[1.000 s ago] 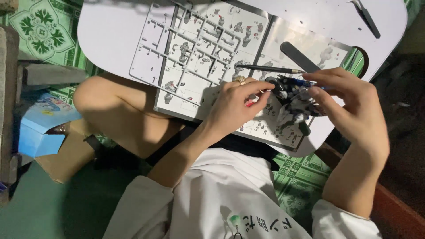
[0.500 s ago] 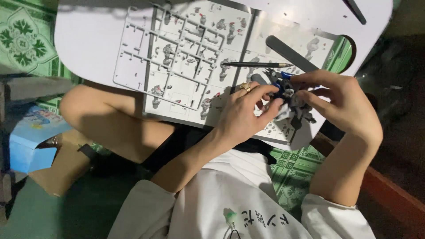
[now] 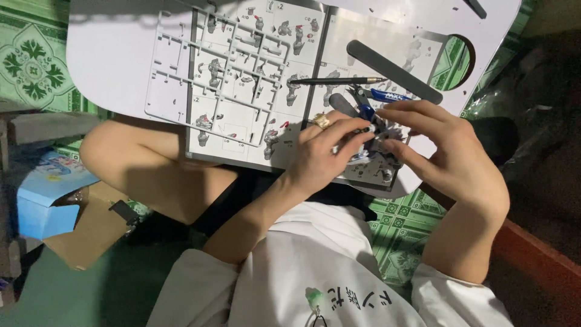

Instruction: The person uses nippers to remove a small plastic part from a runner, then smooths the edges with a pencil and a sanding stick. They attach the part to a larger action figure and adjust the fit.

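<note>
One blue box (image 3: 45,197) sits on the floor at far left, and a white parts frame (image 3: 215,79) lies over our printed instruction sheet (image 3: 290,91) on the white table (image 3: 115,54). Our left hand (image 3: 318,160) and right hand (image 3: 451,157) pinch the small model (image 3: 369,142) closed between fingertips, lower in view than before.

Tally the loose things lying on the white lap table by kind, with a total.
Plastic parts frame: 1
Instruction sheet: 1
Pencil: 1
Long grey file: 1
Blue-handled cutters: 1
Total: 5
The left hand and right hand hold a small model over the white lap table, not counted.
</note>
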